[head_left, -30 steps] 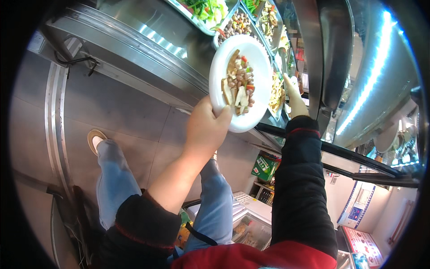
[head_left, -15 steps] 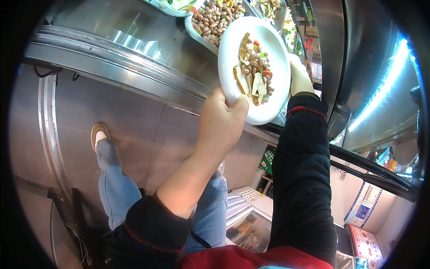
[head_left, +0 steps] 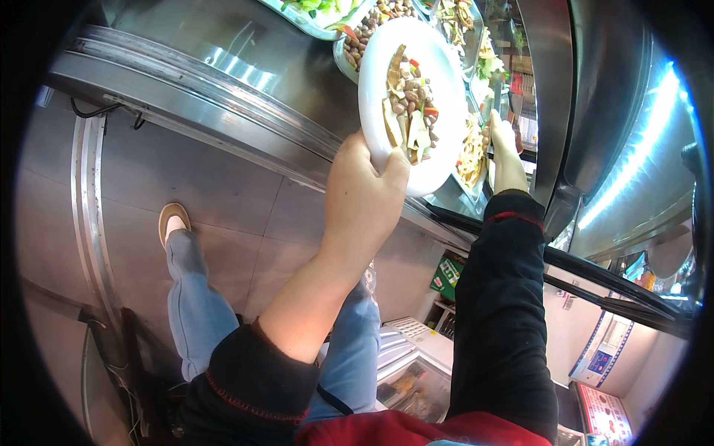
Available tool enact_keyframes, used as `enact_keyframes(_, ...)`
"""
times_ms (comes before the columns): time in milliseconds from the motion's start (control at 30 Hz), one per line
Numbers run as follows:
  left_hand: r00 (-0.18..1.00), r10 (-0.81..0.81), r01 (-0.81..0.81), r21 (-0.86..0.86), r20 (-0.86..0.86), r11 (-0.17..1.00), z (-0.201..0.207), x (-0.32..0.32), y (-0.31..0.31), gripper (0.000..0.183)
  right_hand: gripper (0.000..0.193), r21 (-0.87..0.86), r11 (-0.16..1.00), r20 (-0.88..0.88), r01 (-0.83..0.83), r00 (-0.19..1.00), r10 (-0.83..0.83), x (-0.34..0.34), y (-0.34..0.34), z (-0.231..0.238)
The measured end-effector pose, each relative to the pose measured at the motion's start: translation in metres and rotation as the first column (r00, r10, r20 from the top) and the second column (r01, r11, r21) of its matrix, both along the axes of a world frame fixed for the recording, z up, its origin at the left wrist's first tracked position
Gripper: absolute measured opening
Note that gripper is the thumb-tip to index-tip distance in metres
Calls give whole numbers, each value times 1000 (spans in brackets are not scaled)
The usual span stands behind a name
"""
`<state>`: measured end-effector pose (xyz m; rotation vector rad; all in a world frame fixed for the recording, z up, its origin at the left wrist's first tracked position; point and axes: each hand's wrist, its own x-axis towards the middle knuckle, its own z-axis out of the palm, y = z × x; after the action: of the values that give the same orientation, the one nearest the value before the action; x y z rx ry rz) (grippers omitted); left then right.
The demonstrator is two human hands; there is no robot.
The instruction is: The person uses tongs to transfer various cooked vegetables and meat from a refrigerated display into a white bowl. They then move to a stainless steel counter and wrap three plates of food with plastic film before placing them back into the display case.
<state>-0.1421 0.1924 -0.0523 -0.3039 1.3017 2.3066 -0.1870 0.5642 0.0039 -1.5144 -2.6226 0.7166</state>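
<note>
My left hand [head_left: 367, 189] grips the near rim of a white round plate [head_left: 445, 89], thumb on top and fingers hidden beneath. The plate is tilted and carries brown peanuts or beans [head_left: 413, 100] with pale brown-edged slices and bits of red and green. Beyond its right side, my right hand [head_left: 508, 160] reaches in among the food trays, fingers closed. A thin grey edge shows at its fingertips; what it holds I cannot make out. Close by lies a tray of pale yellowish shredded food [head_left: 471, 156], partly covered by the plate.
Behind the plate is a tray of the same brown beans [head_left: 361, 41], with a tray of green vegetables [head_left: 320, 9] to its left. A steel counter edge [head_left: 216, 85] runs along the front. A dark-framed curved glass panel [head_left: 632, 149] stands at the right.
My right hand has come out from behind the plate toward the trays on the right. The plate has shifted slightly left and up, uncovering the shredded food tray.
</note>
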Motion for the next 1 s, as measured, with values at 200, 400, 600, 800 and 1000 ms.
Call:
enact_keyframes(200, 1000, -11, 12, -65, 13, 998, -7, -2, 7, 30, 34, -147, 989, -217, -11, 976, -22, 28, -52, 15)
enact_keyframes(400, 1000, -15, 13, -63, -28, 998, -10, -3, 3, 30, 37, -259, 959, -271, -117, 962, 44, 109, -166, 49)
enact_keyframes(600, 999, -19, 23, -105, 37, 994, -15, -5, 4, 27, 26, -371, 917, -117, -146, 987, 110, 162, -245, 67)
enact_keyframes(800, 998, 9, -12, 52, 62, 999, -20, -4, 8, 26, 24, 3, 960, 138, -281, 951, 278, 167, -242, 49)
enact_keyframes(1000, 996, -26, 23, 34, 82, 999, -23, -5, 7, 27, 25, 111, 950, 0, -291, 956, 293, 179, -237, 56)
